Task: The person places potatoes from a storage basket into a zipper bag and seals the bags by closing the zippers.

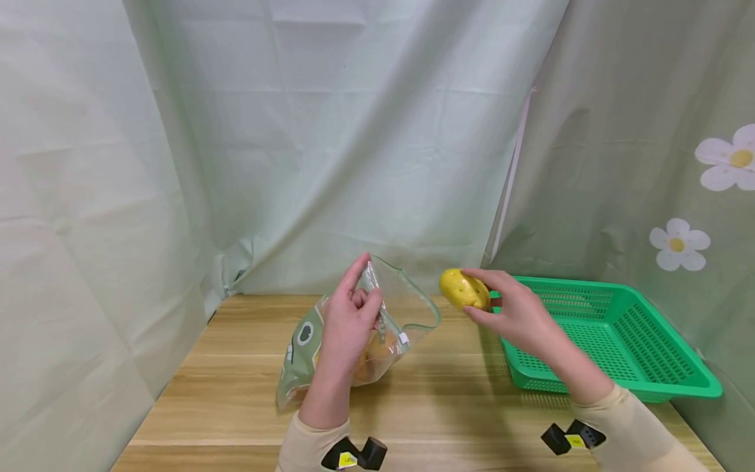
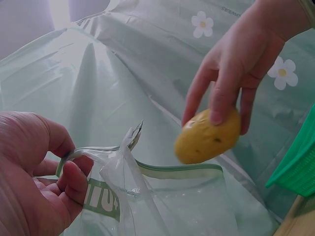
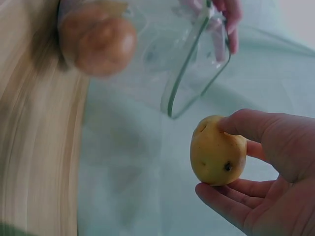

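My left hand pinches the rim of a clear zip bag with a green cartoon print, and its mouth gapes to the right. Through the plastic, brownish round things show at the bottom of the bag, blurred in the right wrist view. A yellow potato is gripped between the thumb and fingers of my right hand. It hangs in the air just right of the bag's mouth, apart from the rim. In the left wrist view, the potato overlaps the upper edge of the bag.
A green plastic basket stands on the wooden table at the right, under my right forearm. Pale curtains hang close behind the table and along both sides. The bag's slider sits at the near end of its rim.
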`<state>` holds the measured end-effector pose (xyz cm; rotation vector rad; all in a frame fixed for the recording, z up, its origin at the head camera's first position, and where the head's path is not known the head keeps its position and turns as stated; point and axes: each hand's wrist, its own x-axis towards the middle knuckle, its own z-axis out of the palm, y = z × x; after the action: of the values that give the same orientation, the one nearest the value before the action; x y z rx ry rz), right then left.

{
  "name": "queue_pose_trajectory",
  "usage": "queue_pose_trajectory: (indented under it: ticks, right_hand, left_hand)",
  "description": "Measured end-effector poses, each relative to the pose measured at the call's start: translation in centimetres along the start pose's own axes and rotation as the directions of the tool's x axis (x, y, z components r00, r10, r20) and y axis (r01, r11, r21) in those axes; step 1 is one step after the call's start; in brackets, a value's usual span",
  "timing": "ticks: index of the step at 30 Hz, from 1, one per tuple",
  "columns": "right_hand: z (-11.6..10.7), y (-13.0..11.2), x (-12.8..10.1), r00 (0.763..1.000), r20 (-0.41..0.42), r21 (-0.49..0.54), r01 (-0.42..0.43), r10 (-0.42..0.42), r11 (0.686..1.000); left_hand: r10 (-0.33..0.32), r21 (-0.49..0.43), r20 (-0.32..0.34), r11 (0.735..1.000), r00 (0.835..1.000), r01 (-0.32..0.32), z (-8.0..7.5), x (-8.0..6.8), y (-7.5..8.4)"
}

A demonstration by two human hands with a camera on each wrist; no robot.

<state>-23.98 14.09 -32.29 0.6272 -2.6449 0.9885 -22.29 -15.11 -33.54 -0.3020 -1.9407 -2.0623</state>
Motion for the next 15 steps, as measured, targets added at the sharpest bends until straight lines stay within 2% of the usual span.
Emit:
queue_pose_trajectory:
  ticks: [6, 15]
  right_hand:
    - [1.2, -1.5, 0.8, 0.999, 0.019, 0.070, 0.032, -0.034, 0.997]
    - [3.2, -3.6, 2.3, 0.994, 0.055, 0.098, 0.094, -0.100, 0.991]
  left_hand:
    - [-0.008, 0.014, -0.007, 1.000, 1.000, 0.008, 0.0, 0.0, 0.1]
    - [-0.022, 0.040, -0.010, 0.999, 1.000, 0.022, 0.0, 0.1, 0.0]
